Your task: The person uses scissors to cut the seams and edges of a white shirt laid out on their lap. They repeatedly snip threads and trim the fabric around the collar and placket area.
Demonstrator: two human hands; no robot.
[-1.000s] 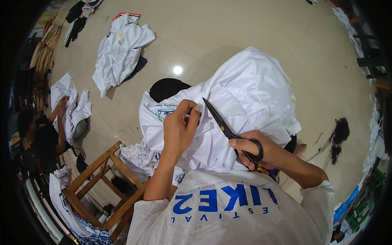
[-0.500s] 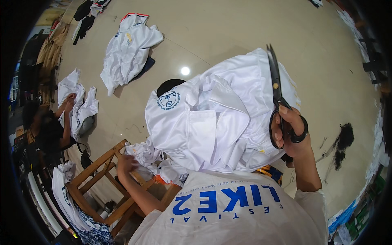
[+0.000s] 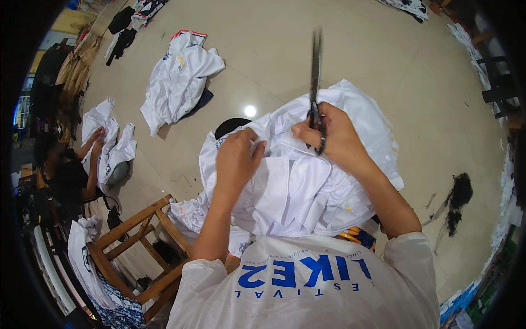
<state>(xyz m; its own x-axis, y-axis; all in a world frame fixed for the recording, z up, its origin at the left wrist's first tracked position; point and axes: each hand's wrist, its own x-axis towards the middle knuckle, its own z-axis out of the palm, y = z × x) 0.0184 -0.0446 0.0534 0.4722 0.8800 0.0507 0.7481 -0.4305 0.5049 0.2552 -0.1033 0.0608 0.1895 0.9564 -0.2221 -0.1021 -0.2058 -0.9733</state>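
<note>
1. Our right hand (image 3: 337, 134) has its fingers closed around the handles of black scissors (image 3: 314, 101); the blades point away from us, close together and blurred toward the tips.
2. Our left hand (image 3: 236, 162) is over the cloth, fingers curled narrow; we cannot tell whether they pinch it.
3. Beneath both hands, across our lap, the white garment (image 3: 274, 189) lies bunched: smooth, slightly glossy, deeply folded, with a flat-edged panel mid-front and small yellow marks toward its right.
4. Left of us stands a wooden stool frame (image 3: 131, 220), white cloth (image 3: 186, 213) beside it.
5. Farther off, a white shirt (image 3: 181, 82) with a red-edged collar lies on the floor (image 3: 274, 49).
</note>
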